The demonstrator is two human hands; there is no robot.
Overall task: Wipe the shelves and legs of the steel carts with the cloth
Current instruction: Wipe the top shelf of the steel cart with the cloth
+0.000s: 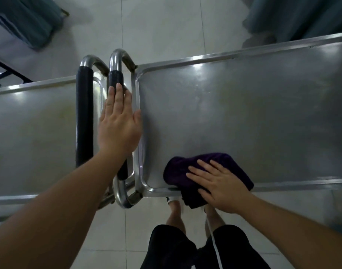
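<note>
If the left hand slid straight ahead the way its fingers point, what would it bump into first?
Probably nothing new: the left hand already lies along the black handle grip, so it would slide to the bare steel bend; depth is unclear.

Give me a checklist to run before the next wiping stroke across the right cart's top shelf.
1. Cloth under the wiping hand: ok. The right hand lies flat on the purple cloth.
2. Cloth fully on the shelf: not ok. It sits at the near edge of the right cart's top shelf, and part hangs over the rim.
3. Cart steadied: ok. The left hand rests open on the padded handle, its thumb at the shelf rim.
4. Stroke path free: ok. No objects show on the shelf surface.
5. Left cart's top shelf wiped: cannot tell.
6. Lower shelves and legs: cannot tell, hidden below.
</note>
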